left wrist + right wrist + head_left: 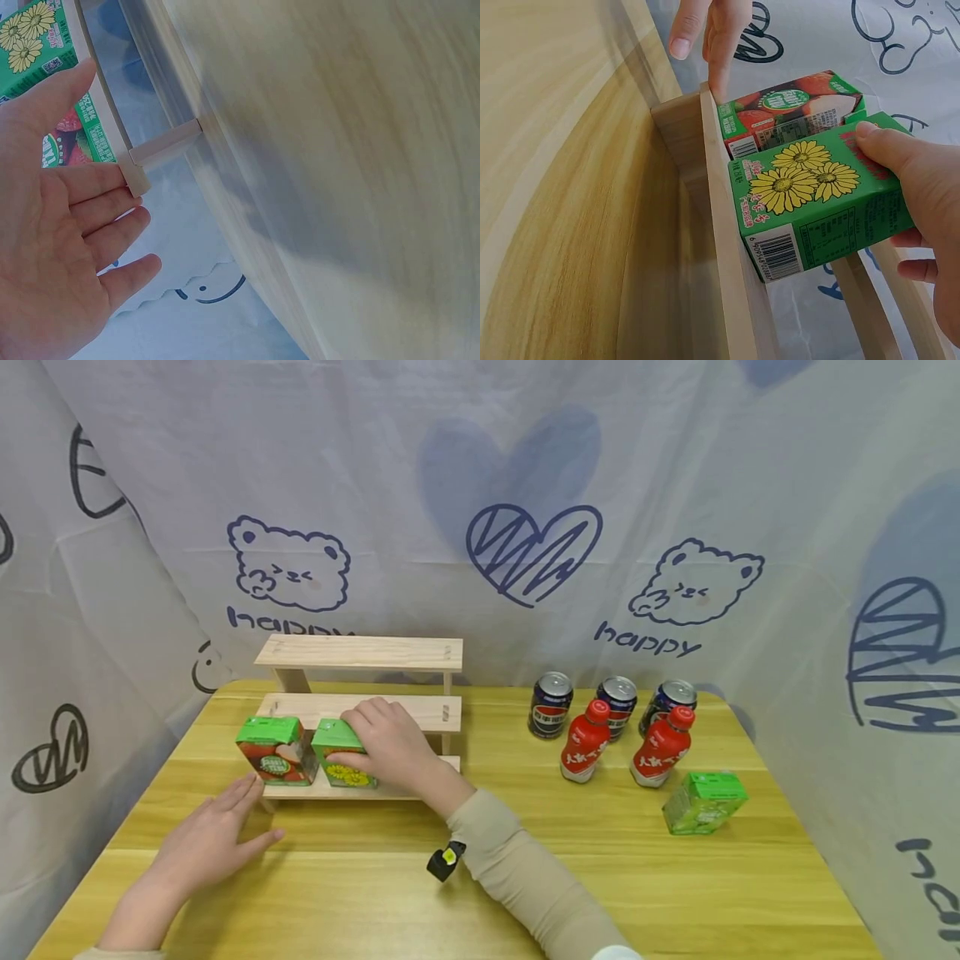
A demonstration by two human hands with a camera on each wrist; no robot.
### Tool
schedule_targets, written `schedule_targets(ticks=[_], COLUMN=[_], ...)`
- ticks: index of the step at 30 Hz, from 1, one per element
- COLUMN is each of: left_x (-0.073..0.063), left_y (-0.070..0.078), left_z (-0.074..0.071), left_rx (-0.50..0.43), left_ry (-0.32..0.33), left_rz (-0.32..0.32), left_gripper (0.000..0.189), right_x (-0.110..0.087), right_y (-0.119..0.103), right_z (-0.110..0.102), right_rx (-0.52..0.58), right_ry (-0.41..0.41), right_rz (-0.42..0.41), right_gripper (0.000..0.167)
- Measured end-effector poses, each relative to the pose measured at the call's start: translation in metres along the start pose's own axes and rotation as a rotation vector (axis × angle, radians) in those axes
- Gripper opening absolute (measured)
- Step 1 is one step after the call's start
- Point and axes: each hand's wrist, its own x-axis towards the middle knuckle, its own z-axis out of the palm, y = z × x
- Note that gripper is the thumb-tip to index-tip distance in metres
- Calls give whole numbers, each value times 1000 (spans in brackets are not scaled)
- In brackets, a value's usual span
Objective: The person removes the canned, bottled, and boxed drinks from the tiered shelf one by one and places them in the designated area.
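My right hand (393,745) holds a green juice box with yellow flowers (810,187) by its upper part, thumb on the flowered face. The box stands on the lowest tier of a small wooden shelf (360,652). Left of it on that tier is a red and green juice box with a strawberry picture (276,752), a narrow gap between the two in the head view. My left hand (206,839) has its fingers extended, and the fingertips touch the left front end of the lowest tier. It holds nothing, as the left wrist view shows.
Several drinks stand right of the shelf: dark cola cans (551,706) at the back, two red bottles (585,742) before them, and a light green juice box (703,803) nearer the right edge. A printed white cloth (405,527) hangs behind the wooden table (360,877).
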Motion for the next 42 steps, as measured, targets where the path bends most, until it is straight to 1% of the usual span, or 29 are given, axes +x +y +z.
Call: schedule_targets(ticks=[7, 12, 15, 22, 34, 42], left_x=[-1, -1, -2, 0, 1, 1], left_y=[1, -1, -1, -2, -2, -1], left_z=[1, 1, 1, 1, 3, 1], left_rx=[-9, -9, -17, -28, -19, -37], left_ry=[-12, -13, -16, -11, 10, -3], left_rz=[-7, -3, -6, -5, 11, -4], left_gripper=[91, 91, 91, 92, 91, 93], right_x=[-5, -10, -14, -24, -53, -76], right_y=[1, 3, 5, 11, 29, 46], right_z=[-1, -4, -7, -16, -36, -56], right_rx=[-29, -46, -35, -11, -18, 10], right_ry=[51, 51, 63, 131, 197, 234], right_rz=[-49, -61, -66, -91, -120, -134], right_gripper=[59, 59, 58, 55, 54, 55])
